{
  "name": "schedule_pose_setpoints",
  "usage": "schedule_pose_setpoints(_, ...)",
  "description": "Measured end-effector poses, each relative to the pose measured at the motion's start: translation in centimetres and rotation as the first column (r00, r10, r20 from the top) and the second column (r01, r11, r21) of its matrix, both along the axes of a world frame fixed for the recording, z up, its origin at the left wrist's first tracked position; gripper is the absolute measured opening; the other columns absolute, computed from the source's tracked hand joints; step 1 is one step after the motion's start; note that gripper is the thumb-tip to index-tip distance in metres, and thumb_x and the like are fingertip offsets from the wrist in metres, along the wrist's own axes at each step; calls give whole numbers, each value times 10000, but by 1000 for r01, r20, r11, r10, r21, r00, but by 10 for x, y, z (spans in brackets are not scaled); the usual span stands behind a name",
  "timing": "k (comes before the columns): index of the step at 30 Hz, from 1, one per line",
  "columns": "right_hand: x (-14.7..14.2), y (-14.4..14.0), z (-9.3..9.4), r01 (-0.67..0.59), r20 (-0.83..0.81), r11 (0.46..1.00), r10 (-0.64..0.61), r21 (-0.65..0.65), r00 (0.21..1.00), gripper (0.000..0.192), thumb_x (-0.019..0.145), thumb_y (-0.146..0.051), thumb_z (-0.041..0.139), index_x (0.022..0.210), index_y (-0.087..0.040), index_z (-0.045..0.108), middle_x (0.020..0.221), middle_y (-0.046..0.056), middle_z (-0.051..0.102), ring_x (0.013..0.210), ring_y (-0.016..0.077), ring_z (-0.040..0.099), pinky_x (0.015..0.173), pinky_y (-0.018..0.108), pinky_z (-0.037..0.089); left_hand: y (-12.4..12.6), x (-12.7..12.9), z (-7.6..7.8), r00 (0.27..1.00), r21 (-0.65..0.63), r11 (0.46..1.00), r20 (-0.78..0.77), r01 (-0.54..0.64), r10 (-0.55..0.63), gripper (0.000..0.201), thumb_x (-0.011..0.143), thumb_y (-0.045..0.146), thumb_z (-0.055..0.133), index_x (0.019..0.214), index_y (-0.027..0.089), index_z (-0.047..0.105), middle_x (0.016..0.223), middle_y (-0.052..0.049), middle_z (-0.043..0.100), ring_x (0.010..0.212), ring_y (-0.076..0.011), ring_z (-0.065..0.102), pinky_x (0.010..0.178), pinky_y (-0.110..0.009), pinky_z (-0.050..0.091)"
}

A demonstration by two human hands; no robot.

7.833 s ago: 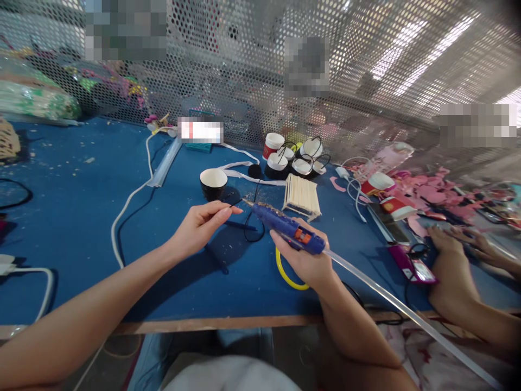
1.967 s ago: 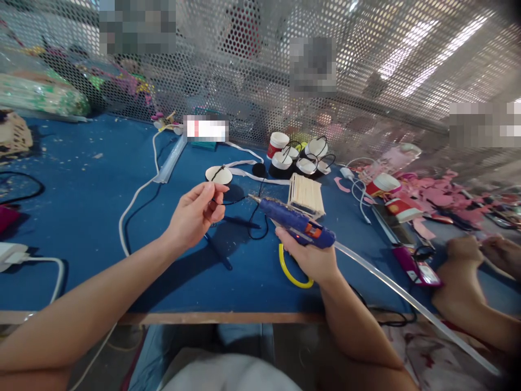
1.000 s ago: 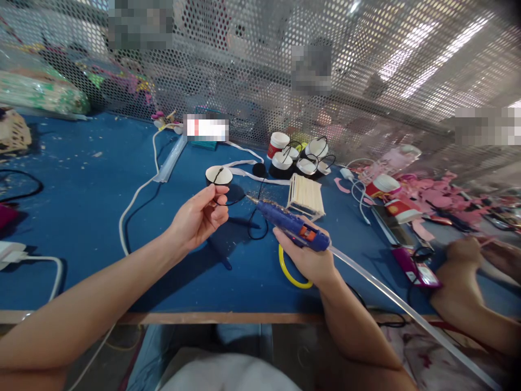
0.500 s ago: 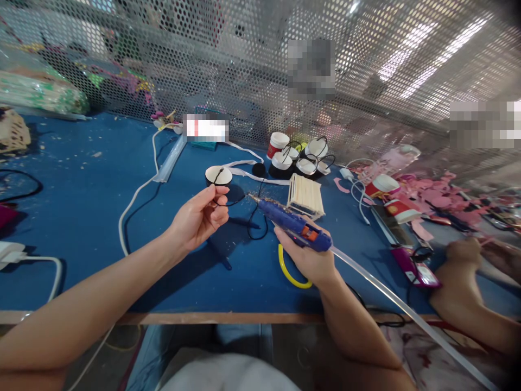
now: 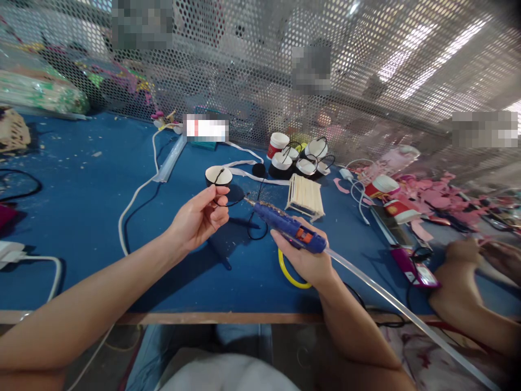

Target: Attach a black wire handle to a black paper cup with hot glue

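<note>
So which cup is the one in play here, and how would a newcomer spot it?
Start at the blue table and find the cluster of black cups by the mesh screen. The cup in question stands alone to their left, just beyond the left hand. Unlike the clustered ones, it has one thin black wire dangling over its white rim.

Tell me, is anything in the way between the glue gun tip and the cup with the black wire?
Nothing visible blocks it. The glue gun in the right hand points toward the cup; the left hand pinches the black wire beside that gap.
</note>
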State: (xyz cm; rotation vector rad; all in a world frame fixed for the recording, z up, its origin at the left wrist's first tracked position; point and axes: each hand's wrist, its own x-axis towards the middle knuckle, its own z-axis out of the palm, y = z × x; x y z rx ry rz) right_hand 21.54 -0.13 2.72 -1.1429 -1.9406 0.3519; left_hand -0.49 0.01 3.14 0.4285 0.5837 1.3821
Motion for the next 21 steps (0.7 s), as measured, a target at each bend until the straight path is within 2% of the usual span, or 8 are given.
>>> schedule_pose_setpoints(5, 4, 1, 0, 11, 0, 1000, -11, -1, 1000, 143, 761, -321, 638, 696, -210, 575, 650, -5, 617, 581, 137, 590, 568, 257, 491, 0, 0, 0, 1000, 1, 1000, 4, 4, -4, 229, 904, 201, 427, 833, 92, 615, 637, 2, 504, 402, -15, 389, 409, -151, 356)
schedule_pose_setpoints(10, 5, 1, 2, 2, 7, 1000, -3, 11, 1000, 137, 769, -307, 631, 689, -209, 577, 665, 2, 624, 635, 152, 612, 599, 263, 497, -1, 0, 0, 1000, -4, 1000, 3, 7, -7, 190, 884, 209, 472, 830, 97, 616, 637, 4, 504, 400, -14, 381, 409, -152, 355)
schedule_pose_setpoints(21, 0, -3, 3, -27, 10, 999, 28, -23, 1000, 167, 774, -311, 625, 680, -203, 539, 612, -19, 560, 525, 106, 528, 523, 235, 443, 0, 1, 0, 1000, 2, 1000, -3, 4, -4, 247, 914, 204, 405, 833, 89, 609, 636, 3, 500, 393, -13, 384, 407, -150, 352)
